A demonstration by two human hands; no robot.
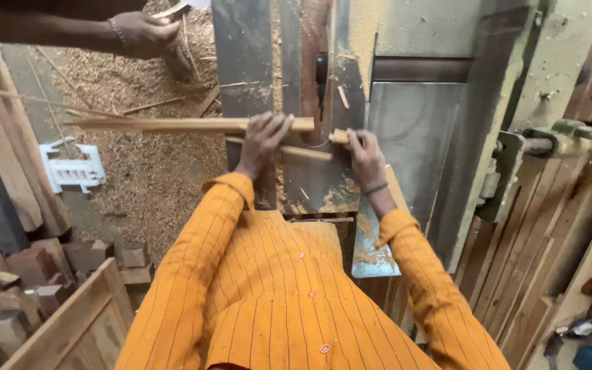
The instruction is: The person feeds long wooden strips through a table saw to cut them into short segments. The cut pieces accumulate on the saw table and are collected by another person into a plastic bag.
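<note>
My left hand (pixel 263 139) presses flat on the strip (pixel 193 125), fingers together, keeping it down on the saw table (pixel 412 130). My right hand (pixel 363 152) pinches its near end, steering it; beyond my fingertips a co-worker's hand (pixel 144 33) waits over sawdust (pixel 145 171).

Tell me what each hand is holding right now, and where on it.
The left hand presses on the long wooden strip near its right end. The right hand grips the short wooden piece at its right end, on the saw table.

Orange pinstriped buttoned shirt, long sleeves, dark wristband.
</note>
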